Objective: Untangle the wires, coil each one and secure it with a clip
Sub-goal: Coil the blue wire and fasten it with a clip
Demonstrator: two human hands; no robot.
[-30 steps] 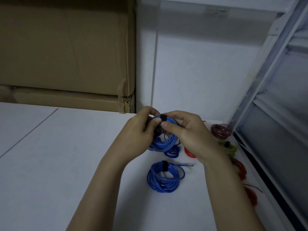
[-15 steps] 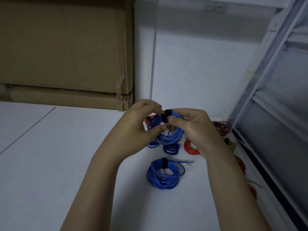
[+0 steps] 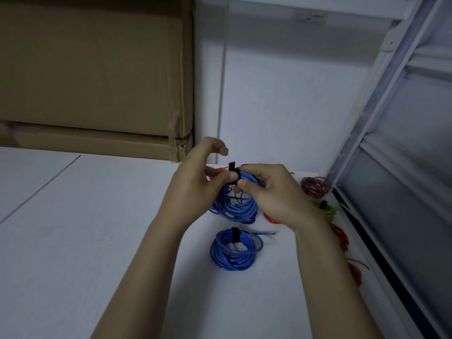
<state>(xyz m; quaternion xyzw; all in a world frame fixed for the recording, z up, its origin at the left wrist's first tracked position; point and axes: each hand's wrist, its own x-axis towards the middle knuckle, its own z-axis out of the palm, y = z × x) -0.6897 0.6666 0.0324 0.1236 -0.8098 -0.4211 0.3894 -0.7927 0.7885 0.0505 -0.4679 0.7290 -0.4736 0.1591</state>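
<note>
On the white worktop (image 3: 97,241), in front of the large brown cardboard box (image 3: 93,69), you have raised the coiled blue wire (image 3: 234,204) slightly over the last second, and the black strap clip (image 3: 231,172) now stands up from its top, wrapped but apparently not fastened. Your right hand (image 3: 274,192) grips the coil's upper loops; your left hand (image 3: 195,182) pinches the strap with thumb and finger, other fingers (image 3: 217,146) loosely spread.

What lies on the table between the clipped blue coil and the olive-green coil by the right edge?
In the head view, only a red wire coil, partly hidden under the right hand, lies between the clipped blue coil and olive-green coil.
</note>
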